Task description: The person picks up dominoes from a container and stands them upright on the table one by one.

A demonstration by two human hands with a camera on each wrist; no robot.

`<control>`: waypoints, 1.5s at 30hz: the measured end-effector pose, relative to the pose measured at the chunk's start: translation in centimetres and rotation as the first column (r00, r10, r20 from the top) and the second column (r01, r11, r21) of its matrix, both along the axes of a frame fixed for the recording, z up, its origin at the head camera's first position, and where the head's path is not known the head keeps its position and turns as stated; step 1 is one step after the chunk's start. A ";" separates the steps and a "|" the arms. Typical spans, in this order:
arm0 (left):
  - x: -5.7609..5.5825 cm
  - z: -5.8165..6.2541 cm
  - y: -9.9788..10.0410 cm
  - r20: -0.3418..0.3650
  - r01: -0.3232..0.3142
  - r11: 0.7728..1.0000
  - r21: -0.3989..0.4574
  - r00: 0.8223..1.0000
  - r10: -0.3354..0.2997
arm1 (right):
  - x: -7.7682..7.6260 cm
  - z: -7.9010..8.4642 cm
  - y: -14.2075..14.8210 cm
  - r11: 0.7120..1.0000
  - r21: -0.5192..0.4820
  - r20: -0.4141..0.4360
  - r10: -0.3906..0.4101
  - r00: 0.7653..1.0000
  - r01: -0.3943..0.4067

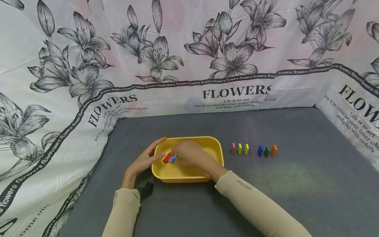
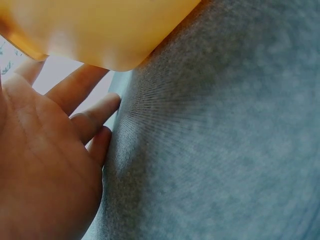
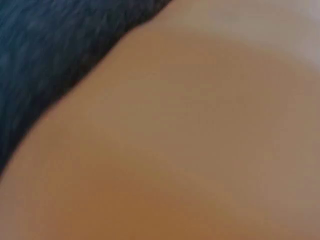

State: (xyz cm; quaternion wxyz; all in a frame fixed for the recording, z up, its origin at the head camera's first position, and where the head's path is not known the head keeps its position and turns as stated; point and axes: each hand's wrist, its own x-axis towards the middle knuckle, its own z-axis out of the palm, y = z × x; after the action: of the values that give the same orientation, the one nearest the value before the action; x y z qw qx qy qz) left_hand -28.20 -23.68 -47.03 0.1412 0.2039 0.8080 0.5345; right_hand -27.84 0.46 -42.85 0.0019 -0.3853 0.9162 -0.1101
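Observation:
A yellow plastic tray (image 1: pixel 183 179) lies on the dark cloth. My left hand (image 1: pixel 148 158) rests at its left side, thumb reaching over the rim, fingers extended along the outside. From the left wrist view, that hand (image 2: pixel 55 130) shows its palm and spread fingers beside the tray (image 2: pixel 100 35). Over the tray's inside is my right hand (image 1: pixel 190 153), back upward, its fingertips hidden from view. A red block (image 1: pixel 167 158) and a light blue block (image 1: pixel 173 158) lie in the tray just left of those fingers. Only close, blurred skin and sleeve fill most of the right wrist view.
Right of the tray, small blocks stand upright in a row: pink (image 1: pixel 233 148), two yellow (image 1: pixel 243 149), blue (image 1: pixel 260 150), green (image 1: pixel 267 151) and orange (image 1: pixel 274 150). A black object (image 1: pixel 146 189) sits by the left wrist. Flower-printed cloth (image 1: pixel 177 95) walls the back and sides.

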 end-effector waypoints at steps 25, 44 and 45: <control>-0.2 -0.1 -0.1 -0.001 0.002 1.000 -0.014 1.000 -0.002 | 0.3 -0.6 -2.3 0.990 0.130 0.035 -0.056 0.998 0.051; -0.2 -0.1 -0.3 0.015 -0.003 1.000 -0.004 1.000 0.003 | 0.8 0.2 -2.8 0.986 0.164 0.082 -0.053 0.995 0.039; -0.2 0.0 -0.3 0.017 -0.002 1.000 -0.004 1.000 0.002 | 0.8 0.4 -2.8 0.984 0.173 0.082 -0.049 0.995 0.034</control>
State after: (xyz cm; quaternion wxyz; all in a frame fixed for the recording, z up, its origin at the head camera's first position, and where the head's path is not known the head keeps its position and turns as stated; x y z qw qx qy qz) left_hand -28.41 -23.95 -47.08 0.1480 0.1984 0.8080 0.5347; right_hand -27.02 -2.38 -42.50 0.0724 -0.3593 0.9292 -0.0473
